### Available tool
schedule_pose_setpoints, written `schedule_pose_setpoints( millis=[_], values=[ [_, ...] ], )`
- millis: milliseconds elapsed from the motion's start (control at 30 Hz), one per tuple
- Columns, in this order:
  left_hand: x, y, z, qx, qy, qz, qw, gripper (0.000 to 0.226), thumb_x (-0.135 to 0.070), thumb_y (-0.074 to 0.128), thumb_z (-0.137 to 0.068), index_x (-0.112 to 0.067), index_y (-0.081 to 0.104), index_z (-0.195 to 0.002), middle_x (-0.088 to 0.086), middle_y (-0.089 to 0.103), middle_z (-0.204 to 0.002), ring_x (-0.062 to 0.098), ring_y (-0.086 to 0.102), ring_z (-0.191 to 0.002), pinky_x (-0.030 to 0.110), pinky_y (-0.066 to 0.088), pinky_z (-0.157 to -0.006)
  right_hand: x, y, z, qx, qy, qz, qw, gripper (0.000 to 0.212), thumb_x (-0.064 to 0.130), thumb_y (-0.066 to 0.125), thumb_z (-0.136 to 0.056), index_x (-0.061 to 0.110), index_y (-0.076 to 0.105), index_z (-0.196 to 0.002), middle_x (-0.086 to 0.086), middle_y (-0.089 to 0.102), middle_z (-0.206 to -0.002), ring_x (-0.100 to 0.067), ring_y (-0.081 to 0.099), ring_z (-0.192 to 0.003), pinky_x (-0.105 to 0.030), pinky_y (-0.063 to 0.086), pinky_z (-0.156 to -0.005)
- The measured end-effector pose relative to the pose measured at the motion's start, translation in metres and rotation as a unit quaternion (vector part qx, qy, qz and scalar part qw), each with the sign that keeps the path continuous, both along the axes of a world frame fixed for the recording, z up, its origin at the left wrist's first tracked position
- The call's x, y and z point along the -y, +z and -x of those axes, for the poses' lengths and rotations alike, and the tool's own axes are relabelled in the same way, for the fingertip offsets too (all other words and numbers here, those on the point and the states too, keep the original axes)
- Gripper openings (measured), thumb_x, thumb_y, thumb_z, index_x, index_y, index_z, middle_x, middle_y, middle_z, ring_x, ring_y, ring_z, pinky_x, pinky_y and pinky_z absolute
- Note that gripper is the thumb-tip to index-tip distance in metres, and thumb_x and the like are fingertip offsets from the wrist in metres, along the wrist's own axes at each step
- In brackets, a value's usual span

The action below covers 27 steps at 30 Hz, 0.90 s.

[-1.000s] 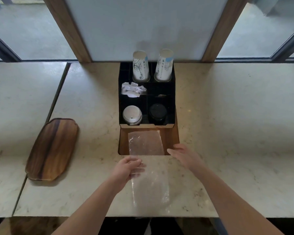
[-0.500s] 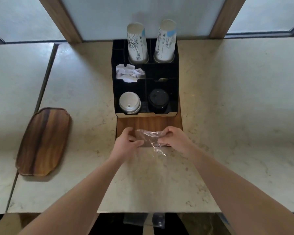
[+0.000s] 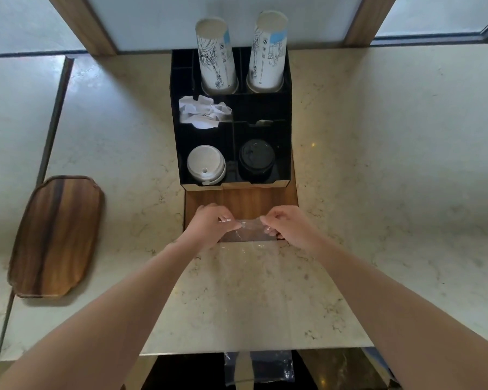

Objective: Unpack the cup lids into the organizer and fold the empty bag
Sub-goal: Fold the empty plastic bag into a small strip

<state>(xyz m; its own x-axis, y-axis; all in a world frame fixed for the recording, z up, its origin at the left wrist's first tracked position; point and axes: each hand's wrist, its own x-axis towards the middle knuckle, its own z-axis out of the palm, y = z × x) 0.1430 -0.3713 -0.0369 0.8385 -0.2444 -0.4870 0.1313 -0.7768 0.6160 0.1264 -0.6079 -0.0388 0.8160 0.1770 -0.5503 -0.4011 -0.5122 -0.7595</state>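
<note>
Forearms reach out from the near edge of the marble counter [image 3: 378, 192] and converge just in front of the black organizer [image 3: 286, 114], which I use as my reference. My left hand [image 3: 209, 226] sits palm down at the near left of the organizer's wooden base [image 3: 237, 199], thumb and fingers pinched on the left end of the clear plastic bag [image 3: 248, 235]. My right hand [image 3: 290, 228] mirrors it at the near right, fingertips closed on the bag's other end. Between the two grips the top edge of the bag is pulled into a narrow folded band, and the rest of the film lies flat on the counter, trailing toward me from the organizer.

Inside the organizer, the white cup lids [image 3: 206, 164] fill the front left compartment and the black cup lids [image 3: 256, 157] the front right. Crumpled white paper [image 3: 203, 112] lies in the middle left compartment, and two paper cup stacks [image 3: 217, 57] stand at the back. Well to the organizer's left rests a wooden tray [image 3: 57, 237].
</note>
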Motion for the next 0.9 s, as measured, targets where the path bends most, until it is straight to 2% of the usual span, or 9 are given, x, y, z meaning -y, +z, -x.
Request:
schedule_pose_setpoints(
  millis=[67, 133, 200, 300, 367, 467, 633, 700, 900],
  values=[
    [-0.004, 0.001, -0.002, -0.017, 0.023, 0.037, 0.999, 0.01, -0.039, 0.068, -0.094, -0.032, 0.074, -0.092, -0.015, 0.072, -0.094, 0.006, 0.065, -0.095, 0.022, 0.047, -0.078, 0.0, 0.0, -0.003, 0.013, 0.005, 0.017, 1.0, 0.017, 0.04, 0.064, -0.097, 0.029, 0.076, -0.095, 0.017, 0.076, -0.082, 0.004, 0.072, -0.077, -0.017, 0.054, -0.071],
    [-0.008, 0.003, -0.005, -0.022, 0.037, 0.039, 0.998, 0.01, -0.032, 0.066, -0.096, -0.033, 0.074, -0.09, -0.017, 0.072, -0.09, 0.001, 0.066, -0.089, 0.017, 0.045, -0.07, 0.003, -0.002, -0.005, 0.025, 0.012, 0.017, 0.999, 0.012, 0.034, 0.066, -0.097, 0.027, 0.076, -0.098, 0.014, 0.077, -0.082, 0.002, 0.072, -0.077, -0.014, 0.053, -0.065],
    [-0.011, 0.003, -0.007, -0.017, 0.022, 0.024, 0.999, 0.015, -0.027, 0.066, -0.096, -0.036, 0.072, -0.086, -0.019, 0.071, -0.087, -0.001, 0.064, -0.087, 0.016, 0.043, -0.07, 0.006, -0.003, -0.008, 0.041, 0.023, 0.025, 0.999, 0.008, 0.026, 0.067, -0.097, 0.023, 0.075, -0.098, 0.009, 0.077, -0.081, 0.001, 0.073, -0.076, -0.015, 0.054, -0.065],
    [-0.013, 0.0, -0.008, -0.011, 0.002, 0.009, 1.0, 0.02, -0.022, 0.066, -0.096, -0.036, 0.072, -0.083, -0.021, 0.069, -0.086, -0.001, 0.063, -0.086, 0.016, 0.043, -0.071, 0.006, -0.006, -0.009, 0.09, 0.069, 0.08, 0.99, 0.009, 0.023, 0.066, -0.098, 0.022, 0.075, -0.098, 0.012, 0.075, -0.085, 0.001, 0.07, -0.078, -0.02, 0.056, -0.074],
    [-0.013, -0.002, -0.007, 0.005, -0.01, -0.006, 1.0, 0.019, -0.02, 0.065, -0.096, -0.034, 0.073, -0.085, -0.021, 0.066, -0.086, 0.001, 0.061, -0.087, 0.019, 0.043, -0.074, 0.006, -0.006, -0.009, 0.133, 0.095, 0.119, 0.979, 0.01, 0.026, 0.068, -0.095, 0.023, 0.075, -0.102, 0.015, 0.071, -0.092, 0.002, 0.066, -0.082, -0.022, 0.056, -0.078],
    [-0.012, -0.005, -0.002, 0.055, -0.043, -0.021, 0.997, 0.014, -0.022, 0.068, -0.094, -0.031, 0.072, -0.085, -0.015, 0.063, -0.085, 0.009, 0.057, -0.088, 0.025, 0.043, -0.079, 0.004, -0.005, -0.007, 0.169, 0.128, 0.142, 0.967, 0.029, 0.036, 0.075, -0.089, 0.022, 0.071, -0.114, 0.01, 0.068, -0.099, -0.003, 0.064, -0.085, -0.025, 0.056, -0.077],
    [-0.005, -0.01, 0.002, 0.089, -0.092, -0.037, 0.991, 0.005, -0.027, 0.072, -0.09, -0.022, 0.073, -0.092, -0.005, 0.069, -0.091, 0.016, 0.056, -0.088, 0.029, 0.043, -0.087, 0.002, -0.006, -0.004, 0.268, 0.186, 0.177, 0.929, 0.005, 0.018, 0.073, -0.092, 0.017, 0.076, -0.095, 0.005, 0.067, -0.09, -0.008, 0.057, -0.084, -0.026, 0.053, -0.072],
    [-0.004, -0.012, 0.004, 0.104, -0.116, -0.048, 0.987, 0.002, -0.027, 0.069, -0.093, -0.025, 0.07, -0.091, -0.006, 0.068, -0.091, 0.014, 0.055, -0.087, 0.033, 0.044, -0.095, 0.003, -0.008, -0.002, 0.292, 0.199, 0.185, 0.917, 0.004, 0.013, 0.073, -0.091, 0.015, 0.076, -0.09, 0.002, 0.068, -0.089, -0.012, 0.058, -0.083, -0.024, 0.048, -0.071],
    [-0.011, -0.012, 0.011, 0.235, -0.15, -0.056, 0.959, 0.012, -0.004, 0.066, -0.092, -0.013, 0.069, -0.084, 0.0, 0.067, -0.083, 0.022, 0.054, -0.081, 0.042, 0.053, -0.073, 0.007, -0.009, 0.003, 0.364, 0.232, 0.21, 0.877, 0.01, 0.01, 0.066, -0.093, 0.013, 0.072, -0.087, 0.0, 0.068, -0.085, -0.018, 0.061, -0.079, -0.035, 0.054, -0.067]
  ],
)
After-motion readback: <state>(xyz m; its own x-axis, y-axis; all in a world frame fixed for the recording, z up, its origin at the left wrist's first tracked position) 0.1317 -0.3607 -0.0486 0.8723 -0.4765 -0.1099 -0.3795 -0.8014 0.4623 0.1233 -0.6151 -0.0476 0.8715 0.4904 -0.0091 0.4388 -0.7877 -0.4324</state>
